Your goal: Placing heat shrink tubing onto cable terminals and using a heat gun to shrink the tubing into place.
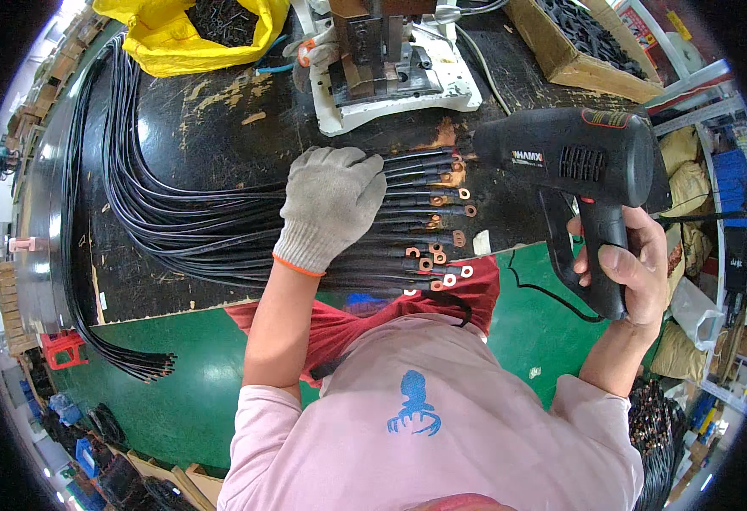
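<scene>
My right hand [639,271], bare, is wrapped round the handle of a black heat gun [574,153]. Its nozzle points left, close to the copper ring lugs [464,194] on the ends of many black cables [212,223]. These cables lie side by side across the dark workbench [220,136] and curve away to the far left. Over the lug-end part of the bundle lies my left hand [333,200] in a grey knit glove, its fingers curled down onto the cables. The fingertips are hidden. Black sleeves cover the cables just behind the lugs.
A white-based press [399,98] stands at the back middle. Left of it is a yellow bag [169,51] of small dark parts; at the back right, a wooden box [561,60] holds black pieces. More cable ends [148,366] hang off the bench's left side, near a red stool [64,349].
</scene>
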`<state>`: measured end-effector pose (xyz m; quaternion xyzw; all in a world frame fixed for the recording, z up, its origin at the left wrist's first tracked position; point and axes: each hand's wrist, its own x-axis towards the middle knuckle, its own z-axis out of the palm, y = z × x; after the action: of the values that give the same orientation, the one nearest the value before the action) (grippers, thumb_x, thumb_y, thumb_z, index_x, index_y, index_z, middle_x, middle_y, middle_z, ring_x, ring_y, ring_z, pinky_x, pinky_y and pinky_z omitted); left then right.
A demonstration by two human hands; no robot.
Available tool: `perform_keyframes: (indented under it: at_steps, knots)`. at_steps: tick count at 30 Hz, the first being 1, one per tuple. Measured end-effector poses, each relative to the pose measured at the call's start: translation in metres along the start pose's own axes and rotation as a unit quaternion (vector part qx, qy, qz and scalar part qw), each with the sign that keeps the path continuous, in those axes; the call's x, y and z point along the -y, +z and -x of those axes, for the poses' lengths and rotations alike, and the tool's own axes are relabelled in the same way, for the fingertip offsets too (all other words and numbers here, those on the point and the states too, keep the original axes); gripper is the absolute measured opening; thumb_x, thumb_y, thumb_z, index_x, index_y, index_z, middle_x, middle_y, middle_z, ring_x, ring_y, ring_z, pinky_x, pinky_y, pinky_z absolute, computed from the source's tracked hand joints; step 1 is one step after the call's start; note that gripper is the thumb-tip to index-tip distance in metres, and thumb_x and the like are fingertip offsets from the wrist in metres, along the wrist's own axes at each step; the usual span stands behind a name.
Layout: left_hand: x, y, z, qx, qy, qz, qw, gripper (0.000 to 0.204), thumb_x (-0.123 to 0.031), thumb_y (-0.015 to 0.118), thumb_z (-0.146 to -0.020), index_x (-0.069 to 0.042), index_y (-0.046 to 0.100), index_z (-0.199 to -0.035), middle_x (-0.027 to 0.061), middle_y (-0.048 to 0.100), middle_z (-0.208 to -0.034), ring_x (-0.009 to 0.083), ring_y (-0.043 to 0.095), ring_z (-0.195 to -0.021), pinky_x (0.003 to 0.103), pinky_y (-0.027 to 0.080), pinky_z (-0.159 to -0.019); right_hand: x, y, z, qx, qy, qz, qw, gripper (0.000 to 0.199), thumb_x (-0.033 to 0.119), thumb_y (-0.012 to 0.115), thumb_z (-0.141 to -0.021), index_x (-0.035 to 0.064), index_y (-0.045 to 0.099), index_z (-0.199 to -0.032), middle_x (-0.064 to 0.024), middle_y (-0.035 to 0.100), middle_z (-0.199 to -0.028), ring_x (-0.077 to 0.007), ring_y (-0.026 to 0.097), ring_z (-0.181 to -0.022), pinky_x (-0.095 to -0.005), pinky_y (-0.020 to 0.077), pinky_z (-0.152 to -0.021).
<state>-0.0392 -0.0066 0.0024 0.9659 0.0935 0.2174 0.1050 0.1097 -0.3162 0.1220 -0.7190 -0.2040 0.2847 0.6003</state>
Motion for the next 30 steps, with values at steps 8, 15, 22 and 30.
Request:
perform_keyframes:
  at_steps: [8,15,22,30]
  knots:
    - [0.001,0.001,0.002,-0.002,0.0,-0.005,1.0,0.021,-0.022,0.069,-0.083,-0.009,0.077,-0.097,0.0081,0.073,-0.097,0.0301,0.068,-0.092,0.044,0.051,-0.085,0.003,0.006,0.004,0.017,-0.006,-0.02,1.0,0.061,0.018,0.076,-0.072,-0.0087,0.06,-0.125,-0.0179,0.071,-0.101,-0.0176,0.069,-0.068,-0.027,0.056,-0.056]
    - [0.004,0.002,0.005,-0.006,-0.002,-0.004,1.0,0.022,-0.024,0.068,-0.083,-0.01,0.077,-0.098,0.0075,0.073,-0.097,0.0301,0.067,-0.091,0.045,0.051,-0.085,0.002,0.004,0.008,0.008,-0.008,-0.012,1.0,0.061,0.015,0.076,-0.072,-0.0089,0.059,-0.126,-0.0189,0.071,-0.102,-0.0188,0.069,-0.067,-0.0275,0.0562,-0.057]
    - [0.004,-0.001,0.003,0.016,-0.012,-0.009,1.0,0.023,-0.026,0.066,-0.085,-0.011,0.077,-0.099,0.0067,0.072,-0.097,0.0299,0.067,-0.094,0.045,0.051,-0.086,0.005,0.01,0.014,-0.013,-0.008,-0.014,1.0,0.063,0.018,0.08,-0.072,-0.0094,0.059,-0.125,-0.02,0.071,-0.102,-0.0198,0.069,-0.067,-0.0283,0.0566,-0.056]
    - [0.006,0.003,0.007,0.009,-0.02,-0.01,1.0,0.024,-0.026,0.064,-0.086,-0.011,0.077,-0.099,0.0057,0.072,-0.096,0.0288,0.067,-0.093,0.044,0.051,-0.085,0.003,0.021,0.015,0.013,-0.029,-0.01,0.999,0.062,0.022,0.078,-0.068,-0.011,0.061,-0.118,-0.0288,0.069,-0.099,-0.0251,0.069,-0.062,-0.0323,0.0581,-0.052]
